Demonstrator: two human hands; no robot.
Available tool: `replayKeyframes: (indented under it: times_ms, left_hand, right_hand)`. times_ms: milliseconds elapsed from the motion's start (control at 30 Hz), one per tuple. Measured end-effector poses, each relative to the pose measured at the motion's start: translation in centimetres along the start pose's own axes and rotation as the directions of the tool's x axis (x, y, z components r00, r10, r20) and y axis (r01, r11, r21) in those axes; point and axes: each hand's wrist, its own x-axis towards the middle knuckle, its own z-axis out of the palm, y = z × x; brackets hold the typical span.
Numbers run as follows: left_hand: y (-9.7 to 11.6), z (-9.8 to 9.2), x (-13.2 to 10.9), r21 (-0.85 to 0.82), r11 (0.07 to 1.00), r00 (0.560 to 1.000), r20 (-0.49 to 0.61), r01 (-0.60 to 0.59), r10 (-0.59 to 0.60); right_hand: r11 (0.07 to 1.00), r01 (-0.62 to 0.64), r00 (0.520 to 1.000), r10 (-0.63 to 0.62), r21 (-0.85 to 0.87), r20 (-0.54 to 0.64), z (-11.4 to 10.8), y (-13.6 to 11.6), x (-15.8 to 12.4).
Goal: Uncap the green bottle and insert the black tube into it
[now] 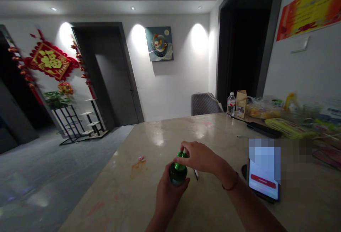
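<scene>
A dark green bottle (178, 176) with shiny green foil at its top stands near the middle of the marble-look table (210, 203). My left hand (168, 193) is wrapped around the bottle's body. Over the green foil top (180, 167), the thumb and fingers of my right hand (198, 156) are closed. A thin dark stick-like thing (196, 174) with a pale part lies on the table just right of the bottle. The bottle's lower part is hidden by my left hand.
At right a lit phone (263, 185) leans on a stand. Behind it are a black elongated object (263, 130), a green-yellow packet (289, 129), a water bottle (231, 104) and a paper bag (241, 104). An orange stain (138, 168) marks the table's left side. A grey chair (205, 104) stands beyond.
</scene>
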Motion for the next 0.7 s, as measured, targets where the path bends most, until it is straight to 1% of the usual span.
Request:
replayKeyframes:
  times_ms: [67,267,433,533,700]
  left_hand:
    - [0.00,-0.02,0.00,-0.009,1.000,1.000,0.002,-0.003,0.003]
    - [0.30,-0.17,-0.05,-0.006,1.000,1.000,0.022,0.008,-0.008]
    - [0.30,-0.20,-0.15,-0.011,1.000,0.999,0.033,0.007,-0.006]
    - [0.13,-0.12,-0.12,-0.021,1.000,1.000,0.023,-0.006,0.006]
    - [0.15,-0.07,-0.06,-0.019,1.000,0.999,0.032,0.012,-0.012]
  right_hand:
    - [1.000,0.010,1.000,-0.010,-0.025,0.002,0.02,-0.02,0.06]
    - [0.989,0.132,0.991,-0.133,0.066,0.010,-0.42,0.18,-0.22]
    - [0.977,0.195,0.980,-0.198,0.092,0.028,-0.51,0.31,-0.30]
    - [0.977,0.191,0.980,-0.195,0.096,0.036,-0.47,0.34,-0.29]
    - [0.990,0.116,0.993,-0.117,0.083,0.018,-0.56,0.16,-0.28]
